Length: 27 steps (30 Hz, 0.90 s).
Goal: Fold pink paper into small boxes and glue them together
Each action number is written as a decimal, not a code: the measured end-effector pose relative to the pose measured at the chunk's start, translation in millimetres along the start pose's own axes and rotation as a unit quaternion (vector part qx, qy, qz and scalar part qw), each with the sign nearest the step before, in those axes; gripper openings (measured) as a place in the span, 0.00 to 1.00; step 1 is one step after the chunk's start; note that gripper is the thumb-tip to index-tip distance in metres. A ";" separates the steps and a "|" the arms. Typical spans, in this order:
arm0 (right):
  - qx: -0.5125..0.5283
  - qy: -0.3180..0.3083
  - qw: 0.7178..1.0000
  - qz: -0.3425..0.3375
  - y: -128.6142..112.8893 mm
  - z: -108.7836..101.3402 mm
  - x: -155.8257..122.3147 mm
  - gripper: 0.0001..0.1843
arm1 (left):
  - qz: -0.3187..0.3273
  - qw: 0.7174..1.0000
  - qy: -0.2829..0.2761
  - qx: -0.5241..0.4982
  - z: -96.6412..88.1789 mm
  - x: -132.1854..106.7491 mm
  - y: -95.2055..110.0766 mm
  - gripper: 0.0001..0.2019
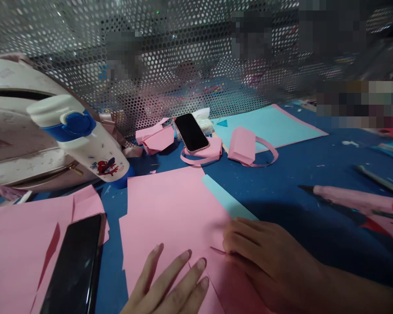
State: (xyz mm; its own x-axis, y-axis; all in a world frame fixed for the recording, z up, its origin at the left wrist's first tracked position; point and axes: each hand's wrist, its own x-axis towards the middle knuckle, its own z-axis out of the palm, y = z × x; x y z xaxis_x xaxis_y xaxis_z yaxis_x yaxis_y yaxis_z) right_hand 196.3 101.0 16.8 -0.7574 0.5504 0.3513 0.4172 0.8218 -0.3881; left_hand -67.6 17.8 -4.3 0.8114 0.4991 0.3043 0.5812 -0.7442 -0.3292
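Pink paper sheets lie in a loose stack on the blue table in front of me. My left hand rests on the lower part of the stack with its fingers spread. At the stack's right side, my right hand is closed, fingers curled, pinching pink paper whose thin raised edge shows by the fingertips. The exact shape of that piece is hidden under the hand. A light blue sheet sticks out from beneath the pink ones, just beyond my right hand.
A phone and more pink paper lie left. Behind stand a bottle and a bag. Small pink paper bags, another phone and a blue sheet line the mesh. A pink glue gun lies right.
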 end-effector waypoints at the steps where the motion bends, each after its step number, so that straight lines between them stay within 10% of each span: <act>1: 0.003 0.003 1.000 -0.002 -0.5 -0.8 -0.4 0.22 | 0.010 1.000 0.003 0.000 0.6 0.6 -0.2 0.18; 27: 0.037 0.033 0.998 -0.035 -2.3 4.8 -6.0 0.13 | 0.013 1.000 0.001 0.004 4.5 -1.8 3.3 0.19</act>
State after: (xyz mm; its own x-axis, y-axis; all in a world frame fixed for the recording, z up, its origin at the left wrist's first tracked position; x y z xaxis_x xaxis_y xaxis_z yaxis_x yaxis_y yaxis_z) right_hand 197.5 95.1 11.5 -0.7473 0.5034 0.4337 0.3248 0.8462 -0.4225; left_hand -66.9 16.4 -10.0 0.8261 0.4784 0.2979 0.5604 -0.7534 -0.3442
